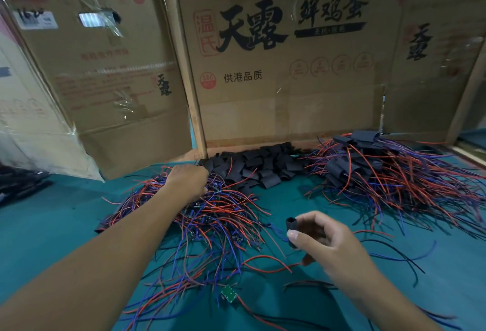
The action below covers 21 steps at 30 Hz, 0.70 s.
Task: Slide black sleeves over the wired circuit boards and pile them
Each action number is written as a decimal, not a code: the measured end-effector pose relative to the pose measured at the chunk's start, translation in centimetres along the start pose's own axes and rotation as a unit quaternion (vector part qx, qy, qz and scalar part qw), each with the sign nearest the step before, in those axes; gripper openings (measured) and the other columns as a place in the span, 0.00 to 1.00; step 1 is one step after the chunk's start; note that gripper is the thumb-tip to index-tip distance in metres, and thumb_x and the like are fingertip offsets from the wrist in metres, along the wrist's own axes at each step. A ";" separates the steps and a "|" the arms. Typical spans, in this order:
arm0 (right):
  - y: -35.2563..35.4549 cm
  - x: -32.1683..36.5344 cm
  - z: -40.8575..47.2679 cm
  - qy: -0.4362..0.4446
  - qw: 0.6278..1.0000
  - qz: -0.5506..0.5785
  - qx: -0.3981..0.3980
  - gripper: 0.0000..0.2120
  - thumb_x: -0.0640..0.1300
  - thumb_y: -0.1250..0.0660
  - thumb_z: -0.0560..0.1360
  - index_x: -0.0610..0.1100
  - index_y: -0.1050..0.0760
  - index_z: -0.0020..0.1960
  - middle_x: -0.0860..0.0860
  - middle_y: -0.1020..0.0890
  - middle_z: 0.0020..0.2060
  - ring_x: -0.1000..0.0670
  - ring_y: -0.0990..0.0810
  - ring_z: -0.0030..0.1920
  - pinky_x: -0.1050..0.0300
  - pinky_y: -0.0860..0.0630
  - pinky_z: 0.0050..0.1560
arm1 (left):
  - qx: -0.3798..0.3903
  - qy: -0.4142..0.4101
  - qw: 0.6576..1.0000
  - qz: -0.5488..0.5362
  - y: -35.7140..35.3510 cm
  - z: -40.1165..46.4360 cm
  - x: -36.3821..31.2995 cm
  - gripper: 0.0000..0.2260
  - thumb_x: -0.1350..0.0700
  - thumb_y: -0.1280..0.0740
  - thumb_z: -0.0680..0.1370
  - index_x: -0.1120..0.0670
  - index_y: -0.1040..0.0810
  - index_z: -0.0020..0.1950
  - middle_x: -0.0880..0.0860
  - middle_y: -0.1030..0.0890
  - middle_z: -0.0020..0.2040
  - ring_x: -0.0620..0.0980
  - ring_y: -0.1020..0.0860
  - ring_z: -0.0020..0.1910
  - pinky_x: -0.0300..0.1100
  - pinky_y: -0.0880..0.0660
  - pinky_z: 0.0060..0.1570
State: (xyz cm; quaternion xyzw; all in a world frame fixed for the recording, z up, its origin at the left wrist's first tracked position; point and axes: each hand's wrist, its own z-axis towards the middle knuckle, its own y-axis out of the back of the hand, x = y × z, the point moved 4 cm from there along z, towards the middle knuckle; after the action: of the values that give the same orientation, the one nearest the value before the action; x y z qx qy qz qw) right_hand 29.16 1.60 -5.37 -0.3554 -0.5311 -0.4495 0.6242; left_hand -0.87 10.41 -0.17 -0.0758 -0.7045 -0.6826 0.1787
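Right hand [323, 236] up front, pinching a black sleeve [291, 230] between thumb and fingers, its open mouth turned up and to the left, squeezed so the tube gapes, ready, I'd say, to take a board. Left hand [188, 182] is stretched out across the worktop [52, 225], buried knuckles-up in the raw pile [210, 215] of unsleeved boards and their red and blue wires. Its fingers curl down into the tangle, but whether they've got hold of a board I can't tell; the wires hide the fingertips.

The layout makes sense: raw boards on the left under the fetching hand, the stock of loose sleeves [260, 166] heaped at the back against the cardboard wall [276, 109], within reach of either hand, and the finished pile [368, 170] off to the right, black sleeves bunched on top with the wires fanning outward. Work runs left to right, then.

One stray board [228, 294], green and bare, lies near the front edge, apart from the rest, its leads trailing off.

Next call, by my reading: draw one board free without dragging its neighbours along, because those wires are well knotted, then bring it across to the waiting sleeve. Plenty left in the raw pile; this job is midway at best.
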 end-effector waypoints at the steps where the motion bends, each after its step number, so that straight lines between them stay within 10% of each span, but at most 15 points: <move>1: 0.0 0.0 0.0 -0.002 1.000 -0.002 -0.001 0.04 0.41 0.26 0.72 0.44 0.20 0.46 0.52 0.18 0.36 0.49 0.20 0.39 0.51 0.20 0.37 | 0.003 -0.004 1.000 -0.002 0.2 0.1 -0.1 0.09 0.48 0.34 0.80 0.54 0.23 0.52 0.53 0.19 0.47 0.55 0.22 0.48 0.48 0.28 0.46; 12: 0.2 -0.5 0.3 -0.007 1.000 0.008 -0.003 0.03 0.41 0.26 0.72 0.47 0.19 0.44 0.49 0.18 0.37 0.49 0.20 0.40 0.54 0.22 0.35 | -0.060 -0.005 0.998 0.016 1.8 -0.6 -0.2 0.10 0.53 0.33 0.80 0.51 0.21 0.61 0.53 0.21 0.59 0.55 0.23 0.58 0.48 0.28 0.55; 21: 0.9 -0.4 0.6 -0.011 0.999 -0.002 -0.040 0.06 0.40 0.25 0.71 0.43 0.20 0.45 0.50 0.18 0.35 0.52 0.21 0.36 0.53 0.21 0.34 | -0.248 0.053 0.919 -0.303 6.3 -8.9 1.8 0.04 0.55 0.29 0.78 0.50 0.22 0.52 0.47 0.18 0.48 0.50 0.21 0.48 0.45 0.25 0.48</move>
State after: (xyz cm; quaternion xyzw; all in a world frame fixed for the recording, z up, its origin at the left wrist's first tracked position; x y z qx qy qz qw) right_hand 29.81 2.50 -5.66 -0.3839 -0.5202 -0.4673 0.6031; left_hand 1.02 1.73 6.34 0.1360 -0.4915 -0.8598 -0.0246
